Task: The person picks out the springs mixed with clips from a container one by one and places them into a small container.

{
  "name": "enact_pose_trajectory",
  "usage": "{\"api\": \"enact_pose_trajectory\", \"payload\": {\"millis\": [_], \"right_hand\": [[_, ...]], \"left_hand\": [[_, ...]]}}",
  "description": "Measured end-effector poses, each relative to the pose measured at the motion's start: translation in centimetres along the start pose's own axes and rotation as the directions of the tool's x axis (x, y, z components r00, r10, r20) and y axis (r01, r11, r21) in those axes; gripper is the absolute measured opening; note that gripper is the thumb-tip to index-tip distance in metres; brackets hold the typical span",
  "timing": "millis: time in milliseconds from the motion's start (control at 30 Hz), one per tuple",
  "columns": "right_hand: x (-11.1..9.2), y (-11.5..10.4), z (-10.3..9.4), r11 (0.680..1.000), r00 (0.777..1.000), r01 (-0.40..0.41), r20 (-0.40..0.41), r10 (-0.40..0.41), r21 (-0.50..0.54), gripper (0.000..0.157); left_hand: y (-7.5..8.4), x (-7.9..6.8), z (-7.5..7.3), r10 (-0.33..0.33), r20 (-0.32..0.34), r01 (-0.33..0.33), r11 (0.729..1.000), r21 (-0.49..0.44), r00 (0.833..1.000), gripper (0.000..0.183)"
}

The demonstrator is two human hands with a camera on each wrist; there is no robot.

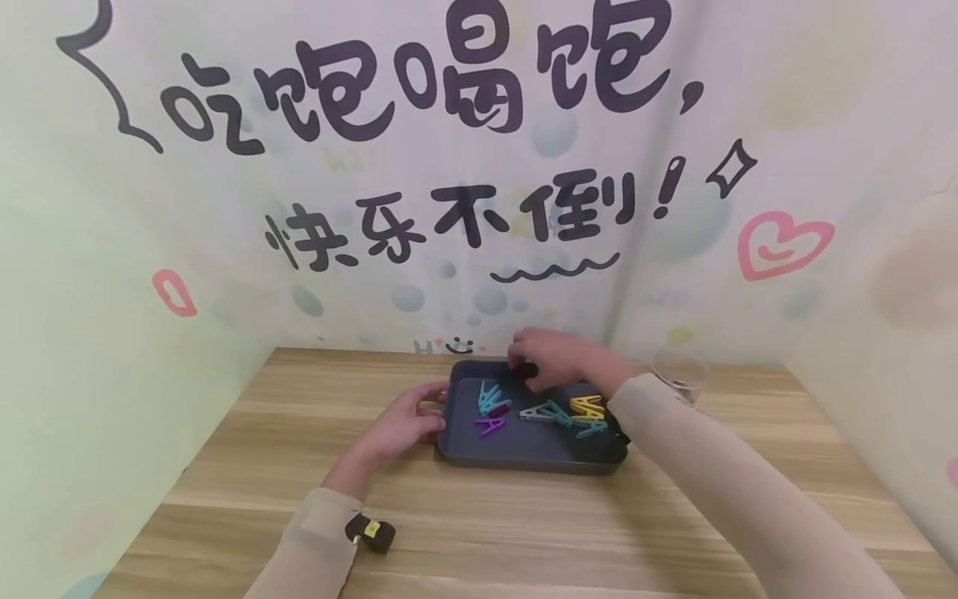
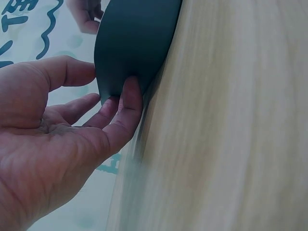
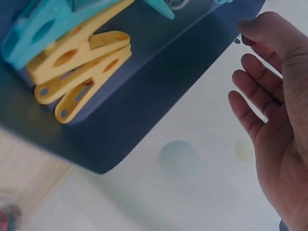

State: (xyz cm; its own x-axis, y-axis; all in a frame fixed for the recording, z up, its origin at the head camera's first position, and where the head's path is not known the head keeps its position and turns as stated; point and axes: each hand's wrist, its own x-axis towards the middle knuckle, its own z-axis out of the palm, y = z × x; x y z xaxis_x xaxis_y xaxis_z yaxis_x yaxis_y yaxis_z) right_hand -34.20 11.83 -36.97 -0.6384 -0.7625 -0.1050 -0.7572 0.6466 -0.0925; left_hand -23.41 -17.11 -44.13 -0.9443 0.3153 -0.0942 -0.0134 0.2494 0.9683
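A dark grey-blue tray [image 1: 539,453] holds several plastic clothespins: light blue ones [image 1: 490,399], a purple one [image 1: 490,427], a pale grey one [image 1: 537,413] and yellow ones [image 3: 77,72]. At the tray's left end rests my left hand [image 1: 400,424]; its thumb meets the rim and its spread fingers lie against the outer wall. Over the back rim is my right hand [image 1: 554,359]. Its thumb and forefinger pinch a small dark red thing [image 1: 526,372], of which the right wrist view shows only a dark ridged end; the fingers mostly hide it.
A clear cup [image 1: 681,374] stands on the wooden table [image 1: 337,383] behind the right forearm, with something reddish in it in the right wrist view. Right behind the tray hangs a printed white cloth [image 1: 419,316], and similar cloth rises at both sides.
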Motion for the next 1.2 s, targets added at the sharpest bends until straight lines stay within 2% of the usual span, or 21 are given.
{"api": "enact_pose_trajectory", "payload": {"millis": [333,833,1200], "right_hand": [[-2.3,0.3,-0.9,0.998,0.999,0.027,-0.037,-0.025,0.058,0.037],[-5.6,1.6,-1.7,0.993,0.989,0.098,-0.115,-0.091,0.058,0.035],[-8.9,2.8,-2.1,0.995,0.987,0.06,-0.152,-0.048,0.077,0.034]], "left_hand": [[0.1,-0.1,-0.1,0.001,-0.001,-0.001,1.0,-0.007,1.0,0.066],[0.2,0.0,-0.2,0.008,-0.006,-0.008,1.0,-0.002,1.0,0.067],[0.2,0.0,0.0,0.005,0.007,-0.005,1.0,0.0,1.0,0.067]]}}
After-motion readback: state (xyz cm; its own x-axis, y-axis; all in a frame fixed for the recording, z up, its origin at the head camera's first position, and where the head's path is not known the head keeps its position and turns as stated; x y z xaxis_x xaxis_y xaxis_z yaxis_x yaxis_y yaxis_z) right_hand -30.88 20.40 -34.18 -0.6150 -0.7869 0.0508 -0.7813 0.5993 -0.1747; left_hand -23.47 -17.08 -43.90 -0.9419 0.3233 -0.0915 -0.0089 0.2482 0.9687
